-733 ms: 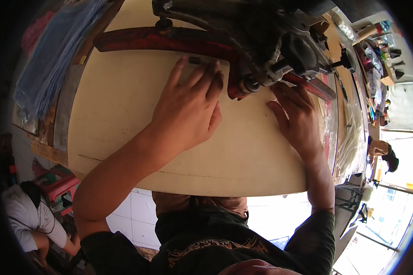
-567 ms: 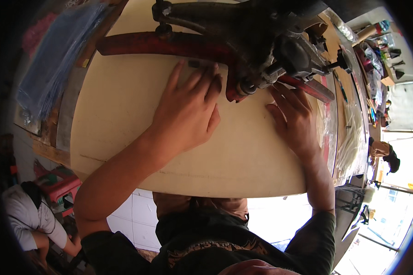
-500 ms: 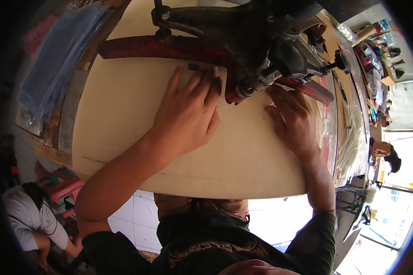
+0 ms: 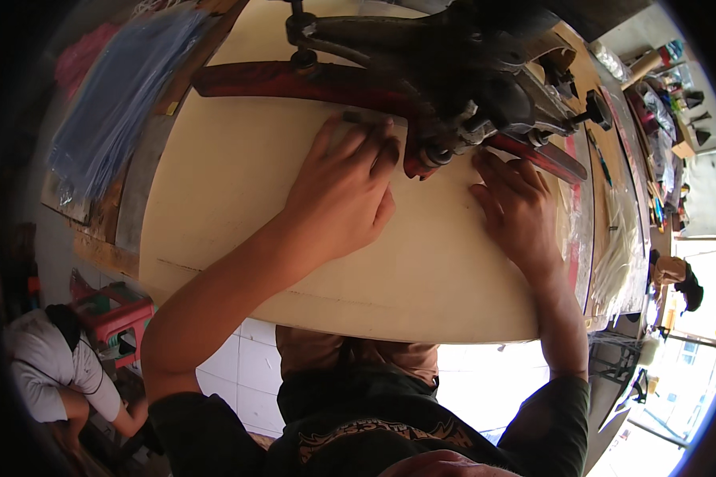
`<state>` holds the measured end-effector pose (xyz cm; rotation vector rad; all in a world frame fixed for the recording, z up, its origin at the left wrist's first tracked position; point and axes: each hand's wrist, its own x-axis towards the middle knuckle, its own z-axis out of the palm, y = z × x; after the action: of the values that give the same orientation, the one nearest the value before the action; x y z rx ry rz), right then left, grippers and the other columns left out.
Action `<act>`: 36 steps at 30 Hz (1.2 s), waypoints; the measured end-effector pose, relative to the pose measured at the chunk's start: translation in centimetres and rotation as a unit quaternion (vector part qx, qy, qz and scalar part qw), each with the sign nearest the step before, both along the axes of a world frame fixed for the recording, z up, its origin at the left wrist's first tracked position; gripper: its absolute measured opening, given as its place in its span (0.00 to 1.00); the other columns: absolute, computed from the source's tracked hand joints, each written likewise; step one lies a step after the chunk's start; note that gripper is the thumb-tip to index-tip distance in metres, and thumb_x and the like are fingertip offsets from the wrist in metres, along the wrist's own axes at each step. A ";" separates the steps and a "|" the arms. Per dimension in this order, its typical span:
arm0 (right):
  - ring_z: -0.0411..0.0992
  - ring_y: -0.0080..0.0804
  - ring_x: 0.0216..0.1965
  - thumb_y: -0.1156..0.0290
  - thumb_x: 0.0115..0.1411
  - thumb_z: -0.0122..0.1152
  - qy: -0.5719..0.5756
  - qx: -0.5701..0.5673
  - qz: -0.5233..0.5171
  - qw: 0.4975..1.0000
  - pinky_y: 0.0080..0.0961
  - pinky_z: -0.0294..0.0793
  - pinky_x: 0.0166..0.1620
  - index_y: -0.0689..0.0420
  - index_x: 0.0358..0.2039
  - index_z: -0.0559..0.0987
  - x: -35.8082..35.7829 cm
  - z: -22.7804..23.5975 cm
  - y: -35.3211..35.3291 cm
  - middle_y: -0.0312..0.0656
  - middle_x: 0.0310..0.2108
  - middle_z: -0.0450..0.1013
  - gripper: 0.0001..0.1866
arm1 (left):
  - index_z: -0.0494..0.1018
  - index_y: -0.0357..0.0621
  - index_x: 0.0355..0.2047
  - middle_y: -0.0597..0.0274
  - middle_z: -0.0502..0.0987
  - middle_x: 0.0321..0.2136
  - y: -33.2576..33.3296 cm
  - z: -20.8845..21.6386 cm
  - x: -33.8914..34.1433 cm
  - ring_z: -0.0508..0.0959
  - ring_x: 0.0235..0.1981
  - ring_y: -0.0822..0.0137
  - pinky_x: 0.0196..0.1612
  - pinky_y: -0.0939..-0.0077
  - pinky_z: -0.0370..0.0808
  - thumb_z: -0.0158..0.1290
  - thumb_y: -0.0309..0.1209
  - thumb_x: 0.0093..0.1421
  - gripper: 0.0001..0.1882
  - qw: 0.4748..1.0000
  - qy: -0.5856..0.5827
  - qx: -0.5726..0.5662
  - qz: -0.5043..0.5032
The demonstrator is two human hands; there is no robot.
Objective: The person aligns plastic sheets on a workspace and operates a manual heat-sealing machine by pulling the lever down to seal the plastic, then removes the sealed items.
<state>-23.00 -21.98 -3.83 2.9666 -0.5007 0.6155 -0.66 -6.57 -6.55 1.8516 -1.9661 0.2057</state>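
A dark metal press (image 4: 453,71) with a long red bar (image 4: 294,81) stands over a pale board (image 4: 358,294). Just in front of the bar's left part, my left hand (image 4: 344,187) lies palm down, its fingers stretched forward and thumb apart. A small dark patch (image 4: 353,117) shows by its fingertips, on what may be a thin clear sheet. My right hand (image 4: 521,207) rests on the board's right side, fingers lightly bent and thumb apart. Its fingertips touch down beside the bar's right section (image 4: 537,157). Neither hand visibly grips anything.
Bluish clear plastic sheets (image 4: 123,103) lie in a stack at the left. Pale plastic strips (image 4: 615,262) and a pen (image 4: 599,155) lie at the right. Lower left, a person in light clothing (image 4: 52,366) bends beside a red plastic stool (image 4: 119,318).
The whole view has shifted slightly to the right. My left hand's fingers have drawn closer together near the dark patch. My right hand stays in nearly the same place by the bar.
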 end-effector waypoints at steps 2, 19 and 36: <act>0.75 0.41 0.40 0.71 0.53 0.70 0.003 -0.002 -0.007 1.000 0.36 0.77 0.47 0.60 0.48 0.82 -0.1 -0.2 0.0 0.42 0.48 0.80 0.20 | 0.70 0.30 0.56 0.46 0.71 0.59 0.0 -0.1 -0.1 0.70 0.59 0.52 0.68 0.46 0.58 0.53 0.29 0.57 0.26 1.000 0.000 -0.004 0.000; 0.75 0.40 0.41 0.72 0.55 0.69 0.018 -0.005 -0.010 1.000 0.34 0.77 0.47 0.59 0.48 0.82 0.2 -0.2 0.3 0.41 0.48 0.80 0.19 | 0.73 0.38 0.47 0.51 0.73 0.59 0.0 -0.7 0.0 0.72 0.58 0.59 0.69 0.45 0.57 0.54 0.31 0.57 0.18 0.999 -0.011 -0.033 0.021; 0.75 0.39 0.41 0.73 0.56 0.69 0.026 -0.011 -0.013 1.000 0.34 0.78 0.47 0.60 0.49 0.82 0.2 -0.3 0.2 0.42 0.49 0.80 0.19 | 0.75 0.42 0.46 0.56 0.75 0.58 -0.1 -1.1 0.0 0.73 0.49 0.64 0.62 0.54 0.59 0.54 0.34 0.56 0.18 0.996 -0.051 -0.052 0.042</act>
<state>-22.78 -21.74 -4.09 2.9414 -0.5234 0.5373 -0.64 -6.69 -7.61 1.8908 -1.9067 0.4281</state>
